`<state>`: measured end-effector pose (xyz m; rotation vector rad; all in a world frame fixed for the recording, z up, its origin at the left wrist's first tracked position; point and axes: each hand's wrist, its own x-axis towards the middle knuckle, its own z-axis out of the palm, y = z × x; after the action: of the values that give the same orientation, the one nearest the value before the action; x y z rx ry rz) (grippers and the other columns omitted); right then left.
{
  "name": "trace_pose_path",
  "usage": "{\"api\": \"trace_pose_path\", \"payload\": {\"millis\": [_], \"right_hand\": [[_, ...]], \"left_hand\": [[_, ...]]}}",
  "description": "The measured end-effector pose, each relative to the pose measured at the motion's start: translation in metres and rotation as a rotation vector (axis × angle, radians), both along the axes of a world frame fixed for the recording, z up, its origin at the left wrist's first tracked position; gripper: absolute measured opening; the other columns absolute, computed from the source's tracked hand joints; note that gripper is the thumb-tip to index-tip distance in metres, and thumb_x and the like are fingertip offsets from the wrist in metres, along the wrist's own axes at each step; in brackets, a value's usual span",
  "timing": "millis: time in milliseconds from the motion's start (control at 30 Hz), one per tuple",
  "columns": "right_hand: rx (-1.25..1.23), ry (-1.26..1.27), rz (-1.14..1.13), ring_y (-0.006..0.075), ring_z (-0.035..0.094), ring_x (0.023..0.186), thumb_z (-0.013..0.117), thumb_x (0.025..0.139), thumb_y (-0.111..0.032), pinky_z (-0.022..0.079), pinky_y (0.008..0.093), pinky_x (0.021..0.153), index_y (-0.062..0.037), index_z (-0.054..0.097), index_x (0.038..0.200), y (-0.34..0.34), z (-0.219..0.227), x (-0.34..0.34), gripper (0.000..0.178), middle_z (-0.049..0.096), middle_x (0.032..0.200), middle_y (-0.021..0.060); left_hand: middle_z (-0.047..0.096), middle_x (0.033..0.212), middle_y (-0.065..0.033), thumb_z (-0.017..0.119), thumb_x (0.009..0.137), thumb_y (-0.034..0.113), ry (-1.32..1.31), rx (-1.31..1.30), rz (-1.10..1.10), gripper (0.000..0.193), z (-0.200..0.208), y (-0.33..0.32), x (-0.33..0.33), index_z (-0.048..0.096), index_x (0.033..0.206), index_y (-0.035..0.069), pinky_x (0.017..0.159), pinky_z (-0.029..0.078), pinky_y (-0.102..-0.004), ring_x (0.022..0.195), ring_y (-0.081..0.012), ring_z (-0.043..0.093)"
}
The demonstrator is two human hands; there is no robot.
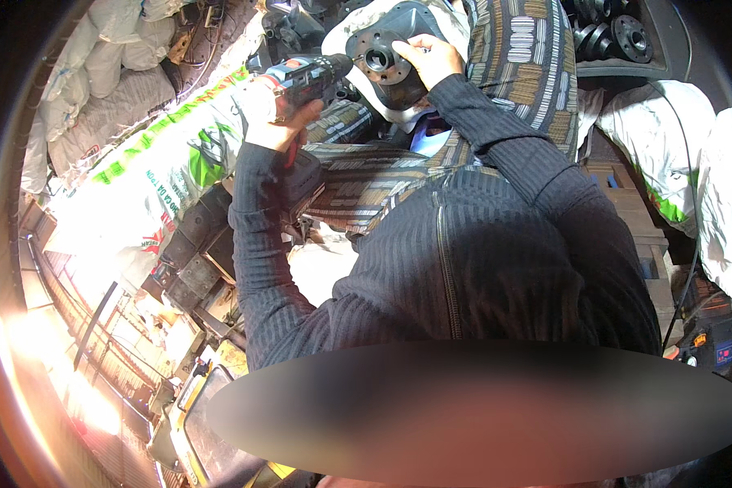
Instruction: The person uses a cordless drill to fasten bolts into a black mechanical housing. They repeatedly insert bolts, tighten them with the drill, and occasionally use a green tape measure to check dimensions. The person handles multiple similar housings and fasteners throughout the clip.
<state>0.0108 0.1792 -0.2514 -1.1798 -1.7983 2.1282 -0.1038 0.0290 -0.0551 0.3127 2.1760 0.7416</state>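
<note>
My left hand (272, 122) is wrapped round the grip of a cordless drill (305, 76), which has a dark body with red parts. Its chuck points right, and the tip meets the left side of a round black metal flange (380, 39) with a central bore and small holes around its face. On the flange's right rim, the fingers of my right hand (437, 61) are pinched. Beneath the flange is a dark rounded plate (403, 99), lying over white sacking (455, 24) between my patterned trouser legs (525, 69).
At the upper right, a grey crate (663, 67) holds several similar dark flanges (630, 39). White sacks (659, 138) hang or lie on the right, with a black cable across them. Dark metal parts (297, 32) are heaped beyond the drill. A large printed sack (154, 175) lies left.
</note>
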Motion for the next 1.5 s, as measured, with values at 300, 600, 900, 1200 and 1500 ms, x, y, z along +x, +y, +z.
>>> {"api": "trace_pose_path", "payload": {"millis": [300, 600, 900, 1200, 1500], "right_hand": [[0.029, -0.128, 0.021, 0.0151, 0.061, 0.077, 0.073, 0.071, -0.041, 0.048, 0.0279, 0.074, -0.0024, 0.067, 0.092, -0.001, -0.011, 0.008, 0.044, 0.067, 0.084, 0.008], [-0.033, -0.198, 0.022, 0.0102, 0.058, 0.073, 0.076, 0.07, -0.035, 0.047, 0.0241, 0.07, 0.001, 0.066, 0.092, -0.003, -0.018, 0.009, 0.044, 0.064, 0.08, 0.0053], [0.011, -0.188, 0.051, 0.0105, 0.059, 0.074, 0.076, 0.07, -0.036, 0.047, 0.025, 0.071, 0.0017, 0.066, 0.091, -0.001, -0.021, 0.012, 0.044, 0.066, 0.082, 0.0056], [0.101, 0.018, -0.022, 0.0132, 0.059, 0.074, 0.077, 0.069, -0.029, 0.047, 0.0278, 0.071, -0.0027, 0.069, 0.092, 0.001, -0.027, 0.008, 0.035, 0.067, 0.083, 0.0068], [0.01, -0.128, 0.148, 0.0167, 0.062, 0.08, 0.074, 0.07, -0.038, 0.047, 0.0281, 0.077, -0.005, 0.069, 0.094, 0.001, -0.056, 0.008, 0.04, 0.068, 0.088, 0.0096]], "left_hand": [[0.061, 0.086, -0.0068, 0.071, 0.073, 0.017, 0.148, -0.063, -0.26, 0.037, -0.029, -0.008, -0.025, 0.057, 0.105, 0.005, 0.076, 0.045, -0.0293, 0.084, -0.0178, 0.057], [0.061, 0.099, -0.0118, 0.062, 0.077, 0.026, 0.341, -0.357, -0.71, 0.038, -0.057, -0.035, -0.035, 0.057, 0.108, 0.005, 0.081, 0.047, -0.0327, 0.094, -0.0236, 0.058], [0.062, 0.102, -0.0124, 0.066, 0.073, 0.041, 0.462, -0.403, -0.775, 0.048, -0.056, -0.011, -0.032, 0.059, 0.109, 0.009, 0.085, 0.047, -0.0347, 0.096, -0.0277, 0.059], [0.062, 0.063, -0.0061, 0.073, 0.072, 0.038, 0.118, -0.111, -0.008, 0.049, -0.023, -0.009, 0.018, 0.059, 0.105, 0.004, 0.05, 0.048, -0.0281, 0.049, -0.0126, 0.058], [0.058, 0.075, -0.006, 0.072, 0.072, 0.003, 0.558, 0.428, -0.215, 0.048, -0.003, -0.033, 0.057, 0.049, 0.114, 0.003, 0.039, 0.043, -0.0266, 0.048, -0.0118, 0.054]]}}
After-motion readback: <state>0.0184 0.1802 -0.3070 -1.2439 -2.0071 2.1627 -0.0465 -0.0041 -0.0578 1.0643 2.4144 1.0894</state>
